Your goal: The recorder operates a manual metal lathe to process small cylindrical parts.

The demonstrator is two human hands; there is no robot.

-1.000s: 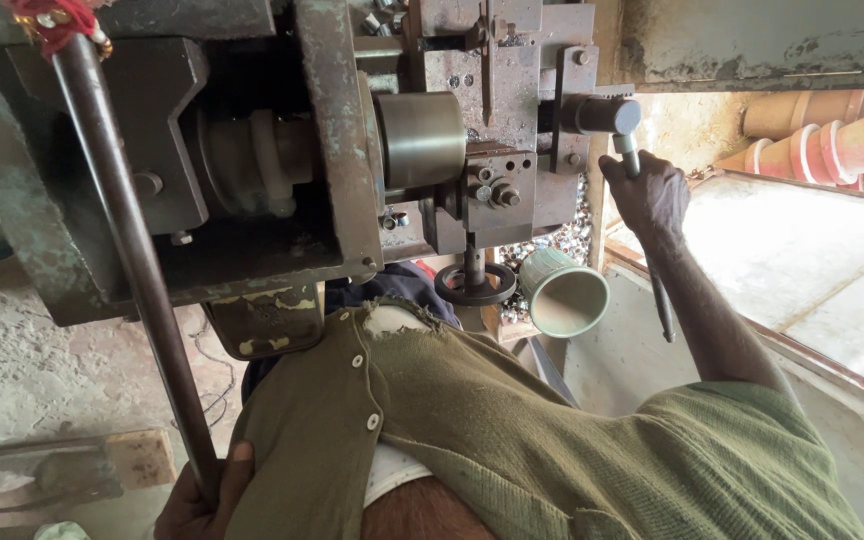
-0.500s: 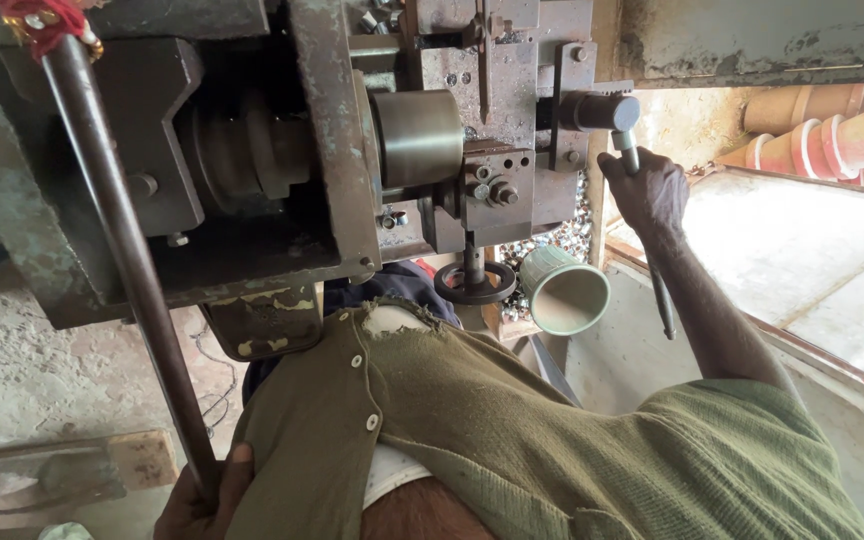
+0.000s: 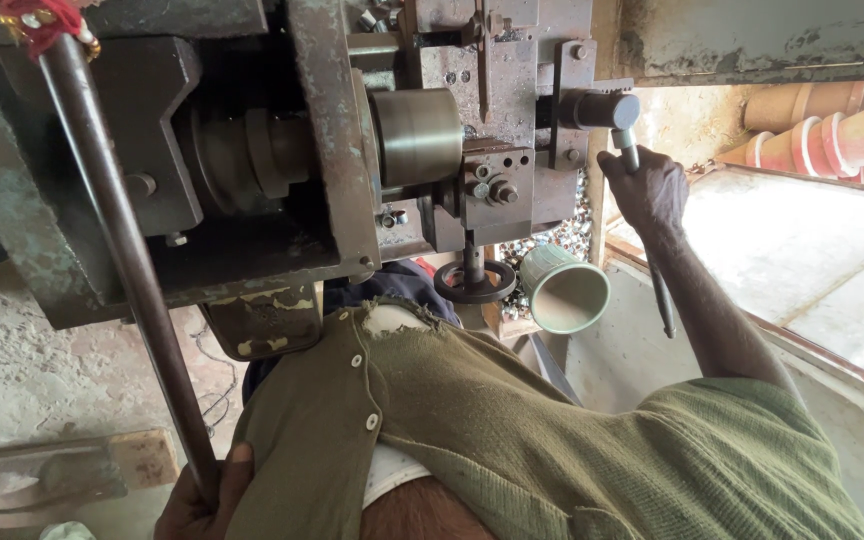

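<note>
A long steel lever [image 3: 127, 260] was gripped near its lower end by the left hand [image 3: 197, 495], while the right hand [image 3: 649, 190] was closed around a machine's crank handle [image 3: 642, 200]; a green cup [image 3: 564, 290] was seen just beside it, with open room at right.

Green cup [image 3: 564, 290], handwheel [image 3: 474, 282], terracotta pots [image 3: 832, 135] (stacked sideways).

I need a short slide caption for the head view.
Left hand grips long lever; right hand holds machine handle.
</note>
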